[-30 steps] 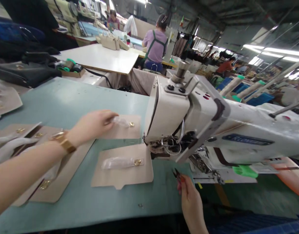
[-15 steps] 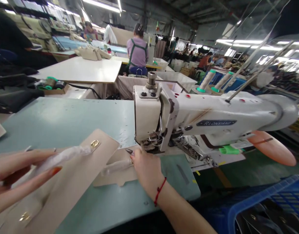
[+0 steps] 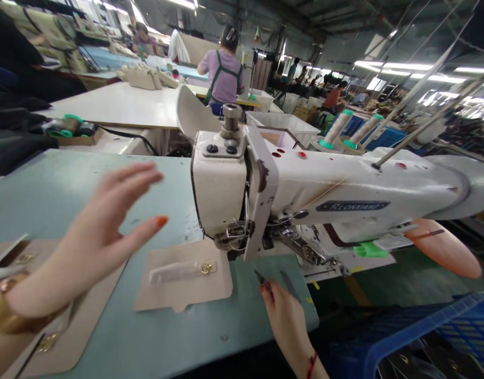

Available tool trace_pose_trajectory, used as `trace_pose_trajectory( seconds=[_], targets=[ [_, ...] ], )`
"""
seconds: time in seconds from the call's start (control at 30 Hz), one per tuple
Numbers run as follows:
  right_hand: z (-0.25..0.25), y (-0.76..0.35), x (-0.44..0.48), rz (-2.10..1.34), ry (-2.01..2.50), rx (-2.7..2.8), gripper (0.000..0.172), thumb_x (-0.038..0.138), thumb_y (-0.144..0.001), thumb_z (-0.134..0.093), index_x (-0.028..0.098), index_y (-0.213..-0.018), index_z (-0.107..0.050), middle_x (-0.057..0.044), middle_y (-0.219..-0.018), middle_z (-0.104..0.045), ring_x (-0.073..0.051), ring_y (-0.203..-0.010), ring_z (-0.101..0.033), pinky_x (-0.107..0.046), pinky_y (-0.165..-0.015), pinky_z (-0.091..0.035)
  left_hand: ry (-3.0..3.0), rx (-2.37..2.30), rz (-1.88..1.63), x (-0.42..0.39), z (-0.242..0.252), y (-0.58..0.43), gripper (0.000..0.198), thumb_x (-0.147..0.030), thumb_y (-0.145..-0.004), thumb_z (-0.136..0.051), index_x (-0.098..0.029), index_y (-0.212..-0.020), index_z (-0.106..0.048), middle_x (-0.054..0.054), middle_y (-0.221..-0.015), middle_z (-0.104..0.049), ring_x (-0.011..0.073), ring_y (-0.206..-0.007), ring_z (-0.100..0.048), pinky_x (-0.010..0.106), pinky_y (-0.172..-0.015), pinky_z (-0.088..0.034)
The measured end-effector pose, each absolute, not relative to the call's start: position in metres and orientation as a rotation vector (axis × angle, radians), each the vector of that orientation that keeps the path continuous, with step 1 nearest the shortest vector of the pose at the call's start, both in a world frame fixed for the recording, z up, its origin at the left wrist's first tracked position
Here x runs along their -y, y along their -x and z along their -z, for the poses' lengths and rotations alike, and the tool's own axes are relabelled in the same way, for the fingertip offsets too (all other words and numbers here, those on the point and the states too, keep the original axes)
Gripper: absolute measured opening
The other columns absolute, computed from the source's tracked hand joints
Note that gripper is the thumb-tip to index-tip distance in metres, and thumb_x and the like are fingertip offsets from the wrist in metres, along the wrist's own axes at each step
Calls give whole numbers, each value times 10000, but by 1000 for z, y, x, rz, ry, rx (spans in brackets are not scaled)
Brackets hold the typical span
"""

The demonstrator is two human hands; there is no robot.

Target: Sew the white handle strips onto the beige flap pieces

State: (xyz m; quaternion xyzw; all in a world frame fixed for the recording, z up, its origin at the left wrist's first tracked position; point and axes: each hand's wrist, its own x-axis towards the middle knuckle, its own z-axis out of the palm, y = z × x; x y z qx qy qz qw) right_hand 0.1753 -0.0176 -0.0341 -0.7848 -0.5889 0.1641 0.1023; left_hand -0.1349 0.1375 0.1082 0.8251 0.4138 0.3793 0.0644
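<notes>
My left hand (image 3: 107,226) is raised over the sewing table, fingers spread and holding nothing. Under its wrist lie beige panels (image 3: 87,321) with gold fittings. Between my hands, a beige panel (image 3: 221,279) lies flat, bearing a plastic-wrapped strap (image 3: 174,272) and a gold clasp (image 3: 206,268). My right hand (image 3: 285,310) rests near the table's front right edge, closed around small thread snips (image 3: 259,276) with their dark point showing. The sewing machine (image 3: 221,195) stands just beyond the flat panel. A pale curved piece (image 3: 192,113) shows behind the machine head, apparently off the table.
A blue crate (image 3: 368,363) with dark pieces stands at the lower right. Thread cones (image 3: 338,129) stand behind the machine. Across from me is a white table (image 3: 119,110) with beige bags on it. A co-worker (image 3: 224,73) sits beyond, facing away.
My left hand has let go of the strapped panel and risen rightward, opening. My right hand has drawn back right with the snips, off the flat panel. The pale piece has appeared behind the machine.
</notes>
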Motion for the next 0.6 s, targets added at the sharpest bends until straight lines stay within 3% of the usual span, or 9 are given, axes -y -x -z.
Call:
trace_pose_trajectory(
  seconds=[0.07, 0.13, 0.17, 0.23, 0.33, 0.4, 0.5, 0.6],
  targets=[
    [43, -174, 11, -370, 2298, 1788, 202, 217, -960, -476, 187, -986, -673, -65, -860, -734, -219, -731, -704, -265, -590, -431, -2516, -1016, -888, -103, -73, 128, 233, -280, -908, -537, -322, -1107, -650, -15, -1151, -667, 164, -1003, -652, 250, -903, -533],
    [45, -168, 2, -254, 2210, 1827, 206, 199, -911, -557, 170, -1081, -671, -101, -987, -716, -262, -882, -682, -308, -717, -470, -2414, -999, -707, -61, -22, 131, 202, -247, -902, -524, -325, -942, -706, -8, -1018, -730, 180, -907, -699, 227, -809, -572],
    [42, -164, -2, -241, 2139, 1834, 243, 188, -890, -587, 163, -1119, -666, -115, -1054, -699, -281, -968, -655, -333, -794, -468, -2361, -1053, -713, -42, 4, 134, 211, -269, -898, -525, -327, -972, -715, 11, -1063, -733, 204, -945, -704, 243, -824, -579],
    [33, -155, -9, -350, 1955, 1817, 236, 184, -903, -573, 163, -1116, -672, -108, -1095, -685, -276, -1027, -623, -344, -873, -442, -2303, -1267, -743, -18, 48, 139, 367, -305, -905, -523, -345, -1262, -600, 45, -1393, -573, 280, -1233, -577, 375, -1008, -512],
    [15, -138, -16, -677, 1677, 1684, 284, 248, -998, -434, 165, -898, -686, -59, -878, -703, -184, -816, -637, -254, -743, -432, -2384, -1402, -680, -25, 78, 132, 686, -374, -914, -502, -313, -1530, -206, 106, -1602, -245, 361, -1428, -309, 557, -1108, -362],
    [5, -125, -21, -808, 1578, 1577, 400, 325, -1024, -391, 158, -761, -642, -31, -719, -654, -143, -666, -583, -221, -617, -376, -2497, -1309, -638, -52, 73, 122, 795, -462, -891, -528, -280, -1549, -120, 135, -1620, -155, 402, -1457, -197, 608, -1116, -307],
    [-1, -107, -25, -924, 1520, 1503, 436, 400, -1014, -412, 146, -716, -604, -3, -631, -568, -113, -597, -491, -213, -548, -291, -2590, -1242, -727, -93, 49, 109, 838, -551, -834, -587, -233, -1529, -242, 160, -1603, -207, 433, -1455, -167, 602, -1122, -294],
    [2, -95, -25, -998, 1524, 1450, 437, 411, -1000, -435, 139, -680, -554, 22, -591, -479, -86, -558, -404, -215, -519, -225, -2771, -1069, -816, -112, 25, 109, 667, -541, -816, -630, -249, -1402, -504, 146, -1479, -461, 416, -1377, -371, 578, -1125, -289]
  ],
)
